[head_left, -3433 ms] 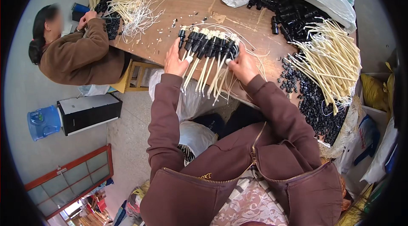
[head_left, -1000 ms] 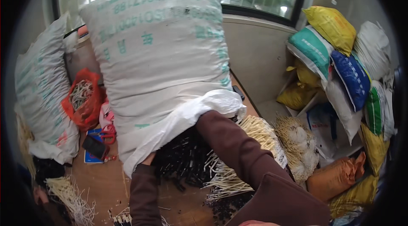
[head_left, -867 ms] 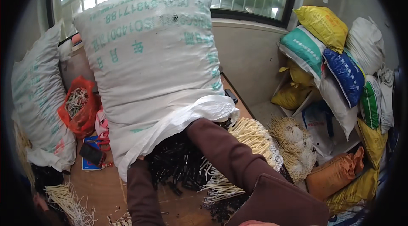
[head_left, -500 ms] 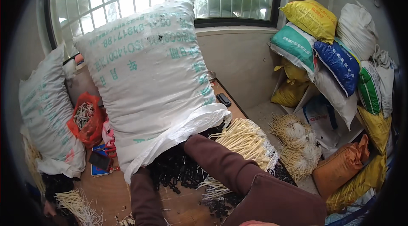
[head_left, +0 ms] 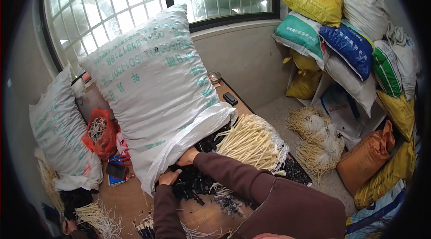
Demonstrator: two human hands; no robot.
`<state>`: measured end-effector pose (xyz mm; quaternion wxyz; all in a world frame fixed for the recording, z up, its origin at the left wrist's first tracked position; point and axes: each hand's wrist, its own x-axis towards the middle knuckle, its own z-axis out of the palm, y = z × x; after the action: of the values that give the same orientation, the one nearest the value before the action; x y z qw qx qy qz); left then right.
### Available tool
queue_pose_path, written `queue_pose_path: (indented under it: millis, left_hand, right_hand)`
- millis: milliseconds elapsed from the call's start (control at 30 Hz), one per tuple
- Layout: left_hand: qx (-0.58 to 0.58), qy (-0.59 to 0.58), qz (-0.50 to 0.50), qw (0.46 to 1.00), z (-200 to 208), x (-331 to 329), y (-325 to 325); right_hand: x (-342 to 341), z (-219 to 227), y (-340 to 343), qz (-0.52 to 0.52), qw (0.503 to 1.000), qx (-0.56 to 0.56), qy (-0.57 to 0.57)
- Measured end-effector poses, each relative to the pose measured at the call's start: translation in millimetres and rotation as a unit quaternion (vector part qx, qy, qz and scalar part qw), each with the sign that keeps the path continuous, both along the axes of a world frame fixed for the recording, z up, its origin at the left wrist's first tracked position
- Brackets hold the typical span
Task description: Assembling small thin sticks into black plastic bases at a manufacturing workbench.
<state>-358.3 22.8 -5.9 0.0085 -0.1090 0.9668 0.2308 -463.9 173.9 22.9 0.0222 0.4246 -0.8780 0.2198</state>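
A big white woven sack [head_left: 148, 86] with green print leans across the table, its mouth facing me. Black plastic pieces [head_left: 191, 185] lie heaped at that mouth. My left hand [head_left: 169, 177] is at the lower rim, thumb showing and fingers curled; what they hold, if anything, is hidden. Just beyond it, my right hand [head_left: 187, 156] reaches under the folded rim, its fingers out of sight. Bundled pale sticks [head_left: 251, 142] with white strings lie right of the black heap.
Another white sack [head_left: 65, 131] stands left, beside a red plastic bag [head_left: 101, 133] of stringy pieces. A black phone-like object [head_left: 116, 170] lies nearby. Another person's hand [head_left: 69, 226] is at lower left. More stick bundles [head_left: 314, 144] cover floor at right, near stacked filled sacks [head_left: 350, 59].
Both hands were hidden inside the sack's mouth; now they show at its rim, drawn back toward me. The view has shifted a little.
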Motion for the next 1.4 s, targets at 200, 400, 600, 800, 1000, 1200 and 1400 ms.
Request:
queue_pose_path:
  millis: [200,400,600,800,1000,1200,1400]
  left_hand:
    - [-0.07,0.059,-0.083,0.992,11,30,25]
    - [-0.027,0.18,-0.068,0.981,-11,68,21]
    - [0.014,0.313,-0.068,0.947,46,136,108]
    - [0.072,0.247,0.005,0.966,6,229,143]
    - [0.159,0.159,0.051,0.973,-20,252,139]
    - [-0.02,0.307,-0.005,0.952,2,210,130]
    - [-0.102,0.262,-0.046,0.958,-32,180,125]
  right_hand:
    - [47,20,31,-0.033,0.995,0.034,0.091]
    - [111,37,74,0.002,0.994,-0.035,0.103]
    - [197,47,187,0.002,0.959,-0.282,-0.026]
    - [237,-8,288,-0.184,0.939,-0.24,-0.166]
    - [231,-16,303,-0.159,0.97,-0.186,-0.006]
    - [210,-13,300,-0.171,0.972,-0.084,0.139]
    - [183,-38,280,-0.128,0.979,-0.111,0.115]
